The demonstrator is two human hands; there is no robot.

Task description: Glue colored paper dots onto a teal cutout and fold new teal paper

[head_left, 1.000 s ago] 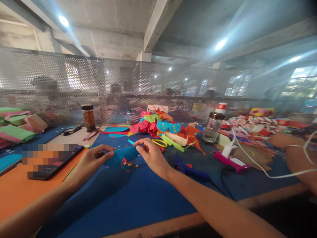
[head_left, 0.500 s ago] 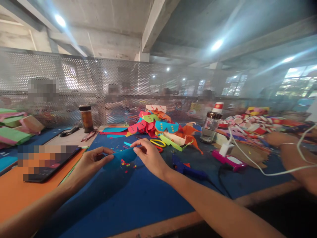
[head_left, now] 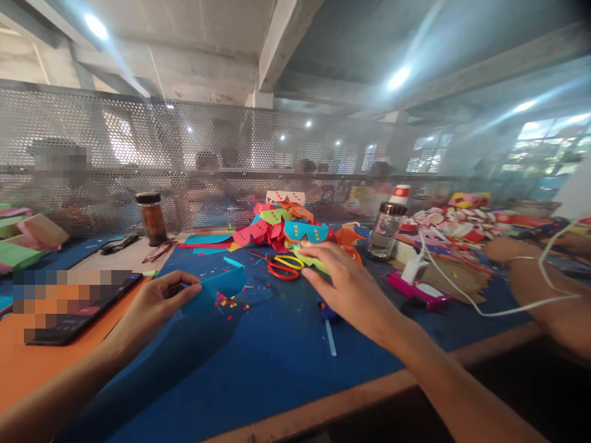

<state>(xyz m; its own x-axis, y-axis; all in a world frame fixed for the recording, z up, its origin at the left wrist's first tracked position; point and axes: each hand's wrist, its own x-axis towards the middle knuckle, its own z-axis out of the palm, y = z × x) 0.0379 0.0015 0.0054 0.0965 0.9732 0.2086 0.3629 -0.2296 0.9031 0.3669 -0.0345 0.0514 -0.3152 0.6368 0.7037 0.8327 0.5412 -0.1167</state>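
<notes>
My left hand (head_left: 168,295) pinches the left end of a folded blue paper piece (head_left: 224,282) above the blue table. To the right, my right hand (head_left: 348,292) reaches over the table with fingers stretched and apart, holding nothing that I can see. Just left of its fingertips lie scissors (head_left: 279,275) with red and yellow handles. Beneath that hand shows part of a dark blue glue gun (head_left: 324,309), mostly hidden, and near it a light blue paper strip (head_left: 330,338). Tiny red and yellow paper bits (head_left: 225,301) lie scattered under the blue paper.
Folded coloured paper shapes (head_left: 268,227) are piled at the back. A glass jar (head_left: 385,232), a brown-filled jar (head_left: 153,224) and a pink power strip (head_left: 418,293) with a white cable stand around. At left, a phone (head_left: 83,317) rests on orange paper. Another person's arm (head_left: 538,283) is at right.
My right hand has let go of the blue paper and moved right, over the glue gun. My left hand still holds the paper. The view has shifted slightly right.
</notes>
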